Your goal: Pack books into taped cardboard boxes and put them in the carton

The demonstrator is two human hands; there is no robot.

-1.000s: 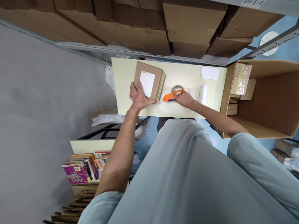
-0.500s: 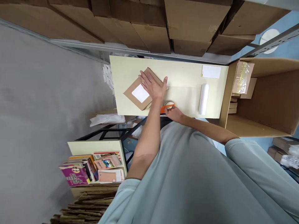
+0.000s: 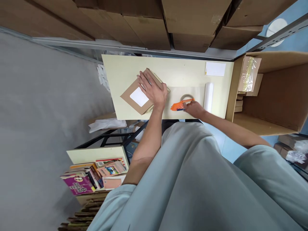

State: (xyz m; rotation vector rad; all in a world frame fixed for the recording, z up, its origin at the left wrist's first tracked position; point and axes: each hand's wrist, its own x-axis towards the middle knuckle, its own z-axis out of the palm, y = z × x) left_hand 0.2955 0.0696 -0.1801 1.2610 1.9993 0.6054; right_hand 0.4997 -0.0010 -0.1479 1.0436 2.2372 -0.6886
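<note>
My left hand (image 3: 154, 91) lies over the upper right part of a brown cardboard parcel (image 3: 129, 89), its fingers stretched out and pressing on it. A white label (image 3: 138, 97) shows on the parcel, partly beside my fingers. The parcel sits at an angle on the pale table (image 3: 112, 77). To the right, my right hand (image 3: 194, 109) is closed around an orange tape dispenser (image 3: 177, 106) that carries a roll of tape. The dispenser is apart from the parcel, near the table's front edge. My right fingers are slightly blurred.
A white roll (image 3: 208, 96) and a white card (image 3: 215, 68) lie at the table's right. Beyond stands a large open carton (image 3: 271, 102) with small boxes inside. Several cardboard boxes (image 3: 194, 19) fill the shelf behind. Books (image 3: 79, 184) stand on a lower shelf at left.
My right hand has moved to the right with the tape dispenser, away from the parcel. My left hand stays on the parcel. The view has shifted slightly.
</note>
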